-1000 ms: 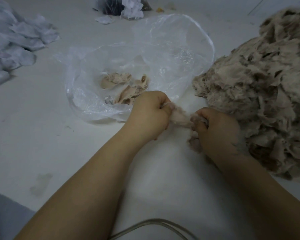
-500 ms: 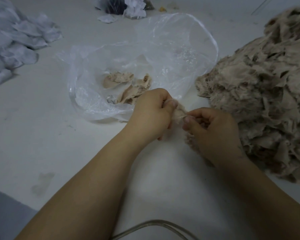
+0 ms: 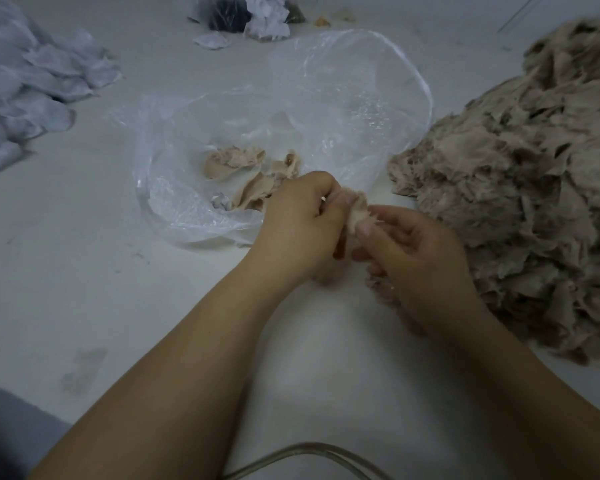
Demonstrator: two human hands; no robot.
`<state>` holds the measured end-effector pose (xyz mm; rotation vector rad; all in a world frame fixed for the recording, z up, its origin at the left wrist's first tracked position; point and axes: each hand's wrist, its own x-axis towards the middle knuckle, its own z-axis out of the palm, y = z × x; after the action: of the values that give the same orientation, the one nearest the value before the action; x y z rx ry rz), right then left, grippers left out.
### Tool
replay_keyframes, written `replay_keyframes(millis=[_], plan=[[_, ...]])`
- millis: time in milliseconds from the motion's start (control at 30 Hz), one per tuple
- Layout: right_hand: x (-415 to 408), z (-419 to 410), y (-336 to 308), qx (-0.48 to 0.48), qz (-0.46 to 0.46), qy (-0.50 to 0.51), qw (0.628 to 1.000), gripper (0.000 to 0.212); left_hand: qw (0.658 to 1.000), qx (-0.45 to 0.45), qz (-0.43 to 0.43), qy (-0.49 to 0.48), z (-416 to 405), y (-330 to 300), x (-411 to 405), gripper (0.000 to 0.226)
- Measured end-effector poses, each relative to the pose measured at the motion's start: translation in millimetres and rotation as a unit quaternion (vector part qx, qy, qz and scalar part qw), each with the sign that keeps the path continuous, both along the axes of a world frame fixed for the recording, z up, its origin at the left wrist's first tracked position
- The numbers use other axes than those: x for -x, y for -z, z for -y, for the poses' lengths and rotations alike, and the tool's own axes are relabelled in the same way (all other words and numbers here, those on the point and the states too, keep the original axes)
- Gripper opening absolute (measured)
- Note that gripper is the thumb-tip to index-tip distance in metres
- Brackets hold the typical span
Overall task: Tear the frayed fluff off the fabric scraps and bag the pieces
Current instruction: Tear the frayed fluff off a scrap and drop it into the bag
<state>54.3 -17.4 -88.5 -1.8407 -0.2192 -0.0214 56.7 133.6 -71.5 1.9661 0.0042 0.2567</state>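
A small beige fabric scrap with a fuzzy, frayed edge sits pinched between both hands above the white tabletop, just in front of the near lip of the bag. The left hand curls its fingers and thumb around the scrap's left side; the right hand nips its right side between thumb and forefinger, and more pale fluff shows under that palm, though how it is held cannot be made out.

Directly behind the hands lies a crumpled clear plastic bag, its mouth spread wide and facing up. Several beige fabric pieces rest on its bottom, partly hidden by the left knuckles. To the right, close beside the right hand and wrist, rises a large heap of frayed brown-beige fabric scraps, filling that side to the picture's edge and touching the bag's right rim.

At the far left is a pile of pale grey-white cloth pieces, well apart from the bag. At the top, beyond the bag, sits a dark bundle with crumpled white scraps and a loose white piece just in front. A thin curved grey cable loops along the bottom edge between the forearms.
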Motion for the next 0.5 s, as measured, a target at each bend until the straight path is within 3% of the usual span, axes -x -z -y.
replay_keyframes(millis=[67,167,367,500], plan=[[-2.0,2.6,-1.1,-0.058,-0.057,0.017,0.997,0.044,0.999,0.019,-0.032,0.04,0.8,-0.7,2.4,0.028],[-2.9,4.4,-0.6,-0.099,-0.048,0.052,0.993,0.006,0.996,0.034,-0.062,0.051,2.0,-0.4,2.8,0.03],[-5.4,8.5,-2.2,-0.122,-0.061,0.102,0.985,0.009,0.997,0.077,-0.014,-0.023,-3.7,-1.9,0.9,0.022],[-5.4,8.1,-1.9,-0.123,-0.044,0.093,0.987,0.011,0.995,0.078,-0.043,0.033,-1.8,-3.7,3.6,0.023]])
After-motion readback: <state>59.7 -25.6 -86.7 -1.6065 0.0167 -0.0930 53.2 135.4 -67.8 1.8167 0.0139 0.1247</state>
